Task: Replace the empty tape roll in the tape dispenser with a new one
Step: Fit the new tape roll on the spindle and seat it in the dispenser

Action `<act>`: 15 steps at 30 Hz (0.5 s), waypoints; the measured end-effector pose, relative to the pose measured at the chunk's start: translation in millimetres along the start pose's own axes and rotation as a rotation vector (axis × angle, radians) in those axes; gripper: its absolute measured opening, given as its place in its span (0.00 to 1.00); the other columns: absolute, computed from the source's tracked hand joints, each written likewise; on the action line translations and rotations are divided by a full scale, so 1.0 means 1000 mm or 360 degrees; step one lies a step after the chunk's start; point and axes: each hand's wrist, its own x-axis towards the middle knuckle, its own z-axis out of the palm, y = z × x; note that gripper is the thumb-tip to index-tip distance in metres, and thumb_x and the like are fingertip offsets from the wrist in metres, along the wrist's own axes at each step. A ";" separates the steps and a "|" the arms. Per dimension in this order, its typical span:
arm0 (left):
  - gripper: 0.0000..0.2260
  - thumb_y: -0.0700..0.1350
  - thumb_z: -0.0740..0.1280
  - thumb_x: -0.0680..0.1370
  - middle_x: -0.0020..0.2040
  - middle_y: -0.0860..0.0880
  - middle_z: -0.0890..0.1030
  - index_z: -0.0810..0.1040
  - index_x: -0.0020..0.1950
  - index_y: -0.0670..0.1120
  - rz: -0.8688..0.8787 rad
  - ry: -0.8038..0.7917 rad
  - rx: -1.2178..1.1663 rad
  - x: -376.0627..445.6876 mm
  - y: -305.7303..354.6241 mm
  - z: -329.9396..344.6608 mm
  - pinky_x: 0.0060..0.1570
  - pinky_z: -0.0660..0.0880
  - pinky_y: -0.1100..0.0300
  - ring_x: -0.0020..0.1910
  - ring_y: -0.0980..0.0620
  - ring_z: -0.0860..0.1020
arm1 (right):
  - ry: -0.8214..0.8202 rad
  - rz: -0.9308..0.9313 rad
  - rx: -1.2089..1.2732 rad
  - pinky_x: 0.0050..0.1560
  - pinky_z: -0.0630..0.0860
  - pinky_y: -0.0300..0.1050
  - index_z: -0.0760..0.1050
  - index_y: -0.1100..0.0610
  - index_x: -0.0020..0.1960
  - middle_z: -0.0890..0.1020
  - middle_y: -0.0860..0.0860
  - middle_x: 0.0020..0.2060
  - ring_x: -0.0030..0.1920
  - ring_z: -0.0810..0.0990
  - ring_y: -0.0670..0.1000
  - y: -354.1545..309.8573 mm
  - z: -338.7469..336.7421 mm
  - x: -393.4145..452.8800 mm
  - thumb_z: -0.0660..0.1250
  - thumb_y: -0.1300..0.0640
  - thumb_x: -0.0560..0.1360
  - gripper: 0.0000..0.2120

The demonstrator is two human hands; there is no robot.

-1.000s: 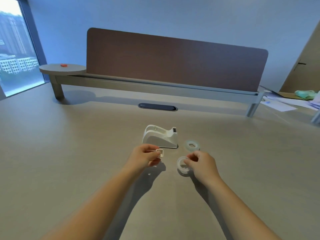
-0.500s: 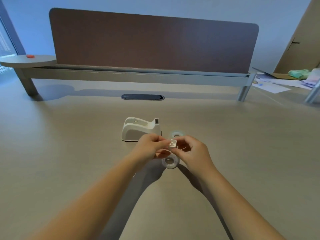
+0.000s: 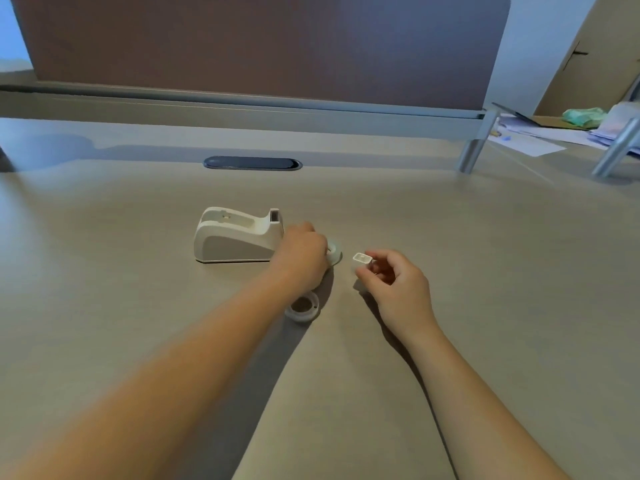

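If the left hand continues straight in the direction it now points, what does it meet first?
Most likely the new tape roll: the left hand already covers part of it, though actual contact is hidden.

Left hand [image 3: 300,258] covers new tape roll [image 3: 335,253]; right hand [image 3: 398,285] pinches white spindle [image 3: 362,260].

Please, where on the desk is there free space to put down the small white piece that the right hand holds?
The desk is bare to the right of the right hand with its small white piece, and left of the tape dispenser. It is crowded around the left hand: the new roll lies under it, the empty ring beside the wrist.
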 end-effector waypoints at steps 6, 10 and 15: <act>0.13 0.45 0.61 0.75 0.60 0.42 0.74 0.78 0.53 0.39 -0.0055 0.0180 -0.0502 -0.014 0.002 -0.013 0.57 0.67 0.57 0.56 0.45 0.72 | 0.0046 0.0088 -0.0037 0.37 0.76 0.39 0.75 0.52 0.42 0.79 0.50 0.38 0.37 0.77 0.44 0.001 -0.001 -0.004 0.68 0.55 0.69 0.04; 0.13 0.47 0.60 0.75 0.51 0.44 0.79 0.77 0.52 0.41 -0.0234 0.0274 -0.1085 -0.036 -0.007 -0.028 0.55 0.71 0.53 0.52 0.46 0.75 | 0.0024 0.0057 0.0206 0.29 0.73 0.27 0.74 0.57 0.44 0.77 0.48 0.34 0.34 0.76 0.44 -0.013 0.010 -0.009 0.68 0.61 0.70 0.04; 0.09 0.45 0.56 0.77 0.43 0.46 0.76 0.73 0.39 0.47 -0.0514 0.0210 -0.1888 -0.061 -0.035 -0.036 0.54 0.75 0.49 0.50 0.45 0.75 | -0.0101 -0.0002 0.0453 0.32 0.74 0.27 0.74 0.52 0.50 0.76 0.45 0.35 0.33 0.76 0.41 -0.038 0.031 -0.018 0.66 0.63 0.71 0.10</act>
